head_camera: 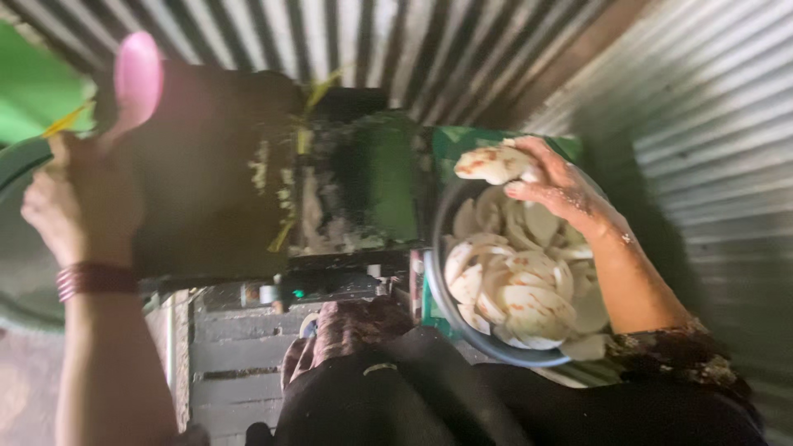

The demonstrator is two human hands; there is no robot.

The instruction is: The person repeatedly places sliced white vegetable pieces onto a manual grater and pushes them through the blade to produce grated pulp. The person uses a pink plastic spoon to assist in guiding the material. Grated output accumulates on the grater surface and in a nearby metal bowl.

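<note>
My right hand (pixel 560 188) grips a pale white piece with reddish smears (pixel 489 163), held just above a round dark bowl (pixel 448 307). Several similar white slices (pixel 516 285) fill that bowl at centre right. My left hand (pixel 78 202), with a dark red bangle on the wrist, holds up a pink spoon-shaped tool (pixel 136 78) at the far left. Between the hands stands a dark green machine (pixel 347 177) caked with pale residue.
Corrugated metal sheeting (pixel 702 99) runs across the top and down the right side. A green basin edge (pixel 21 165) shows at the far left. Wooden boards (pixel 231 347) lie below the machine, and my dark-clothed lap (pixel 429 396) fills the bottom centre.
</note>
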